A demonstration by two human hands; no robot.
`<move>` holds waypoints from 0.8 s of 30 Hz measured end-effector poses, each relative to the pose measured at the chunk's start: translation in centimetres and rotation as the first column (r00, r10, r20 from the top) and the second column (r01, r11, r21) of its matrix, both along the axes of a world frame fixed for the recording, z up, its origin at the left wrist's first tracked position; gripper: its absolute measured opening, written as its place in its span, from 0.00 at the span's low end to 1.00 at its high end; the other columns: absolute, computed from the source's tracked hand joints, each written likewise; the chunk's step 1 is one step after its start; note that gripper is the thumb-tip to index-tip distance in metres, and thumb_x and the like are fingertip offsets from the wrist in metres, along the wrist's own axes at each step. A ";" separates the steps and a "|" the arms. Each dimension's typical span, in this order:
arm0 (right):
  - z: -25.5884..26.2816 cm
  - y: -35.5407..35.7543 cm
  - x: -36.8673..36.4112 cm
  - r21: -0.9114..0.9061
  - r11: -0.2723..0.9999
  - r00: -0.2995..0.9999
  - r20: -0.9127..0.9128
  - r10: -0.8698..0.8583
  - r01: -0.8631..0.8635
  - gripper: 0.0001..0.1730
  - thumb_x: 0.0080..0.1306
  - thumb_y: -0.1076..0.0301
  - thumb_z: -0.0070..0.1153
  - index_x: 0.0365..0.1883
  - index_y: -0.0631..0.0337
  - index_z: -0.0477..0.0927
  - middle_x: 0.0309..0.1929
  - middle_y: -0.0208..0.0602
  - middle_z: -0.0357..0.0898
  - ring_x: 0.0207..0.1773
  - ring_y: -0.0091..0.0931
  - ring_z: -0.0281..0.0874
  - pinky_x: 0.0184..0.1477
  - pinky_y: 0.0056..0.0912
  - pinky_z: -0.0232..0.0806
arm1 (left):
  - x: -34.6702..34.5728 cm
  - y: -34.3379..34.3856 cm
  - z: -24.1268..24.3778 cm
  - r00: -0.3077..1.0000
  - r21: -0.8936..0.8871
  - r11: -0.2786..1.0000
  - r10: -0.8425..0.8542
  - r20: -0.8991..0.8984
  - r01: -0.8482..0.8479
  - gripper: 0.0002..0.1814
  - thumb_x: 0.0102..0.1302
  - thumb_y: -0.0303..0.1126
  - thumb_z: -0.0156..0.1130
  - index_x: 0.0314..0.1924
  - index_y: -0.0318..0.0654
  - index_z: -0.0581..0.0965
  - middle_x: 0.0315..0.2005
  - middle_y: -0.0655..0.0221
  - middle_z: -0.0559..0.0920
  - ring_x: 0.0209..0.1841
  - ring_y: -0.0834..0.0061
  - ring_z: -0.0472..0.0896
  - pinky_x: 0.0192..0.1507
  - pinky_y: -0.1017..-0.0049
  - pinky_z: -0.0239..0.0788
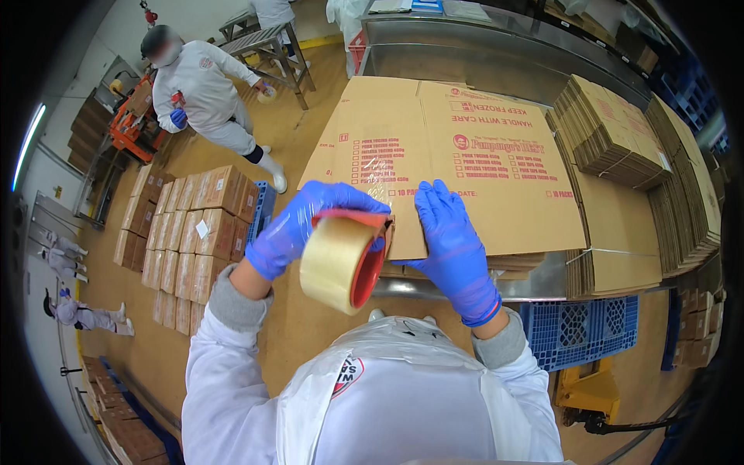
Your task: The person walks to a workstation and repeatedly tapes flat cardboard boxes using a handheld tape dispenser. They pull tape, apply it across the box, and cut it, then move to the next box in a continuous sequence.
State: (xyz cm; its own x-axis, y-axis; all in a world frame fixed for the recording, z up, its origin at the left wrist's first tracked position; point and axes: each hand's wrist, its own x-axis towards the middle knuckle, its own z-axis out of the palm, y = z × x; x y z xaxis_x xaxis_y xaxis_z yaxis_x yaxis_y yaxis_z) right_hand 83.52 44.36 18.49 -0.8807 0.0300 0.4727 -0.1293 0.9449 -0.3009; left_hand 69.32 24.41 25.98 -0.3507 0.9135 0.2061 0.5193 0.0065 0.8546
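My left hand [302, 224], in a blue glove, grips a red hand-held tape dispenser [353, 217]. A thick roll of clear packing tape [328, 264] is mounted on it. The dispenser is at the near left edge of a flattened cardboard carton [494, 224], which bears red printing. A shiny strip of clear tape [375, 174] lies on the carton's left part. Flat on the near edge of the carton rests my right hand [456, 250], also gloved in blue, its thumb spread and nothing in its grasp.
Bundles of folded cartons [616, 133] tied with string are stacked on the right of the steel table [476, 58]. Below stands a blue plastic pallet [581, 331] by a yellow pallet jack [587, 389]. Packed cartons [192, 226] and a walking co-worker [203, 81] are on the left.
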 end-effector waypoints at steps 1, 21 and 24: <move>0.0 -0.1 -0.1 0.015 1.000 1.000 -0.003 0.001 -0.001 0.57 0.46 0.50 0.77 0.67 0.74 0.64 0.68 0.57 0.67 0.74 0.49 0.60 0.75 0.50 0.53 | -0.1 0.1 0.0 0.974 -0.001 0.995 0.096 -0.205 -0.098 0.20 0.63 0.35 0.68 0.53 0.33 0.82 0.43 0.61 0.87 0.49 0.70 0.85 0.57 0.69 0.74; 1.5 0.9 -6.0 0.260 0.960 0.981 0.186 0.060 -0.108 0.66 0.43 0.38 0.76 0.73 0.65 0.57 0.75 0.57 0.54 0.80 0.50 0.45 0.73 0.70 0.42 | -5.8 -4.8 -2.0 0.813 0.620 0.538 0.477 0.335 -0.571 0.28 0.62 0.29 0.72 0.61 0.32 0.74 0.51 0.60 0.83 0.53 0.68 0.82 0.54 0.70 0.77; 2.2 0.3 -0.8 0.215 0.962 0.967 0.227 0.115 -0.165 0.61 0.48 0.43 0.74 0.72 0.67 0.58 0.74 0.53 0.58 0.79 0.47 0.50 0.75 0.62 0.46 | -6.3 -2.1 -0.7 0.855 0.586 0.623 0.375 0.359 -0.519 0.26 0.64 0.30 0.71 0.61 0.33 0.75 0.51 0.61 0.84 0.53 0.71 0.82 0.55 0.71 0.75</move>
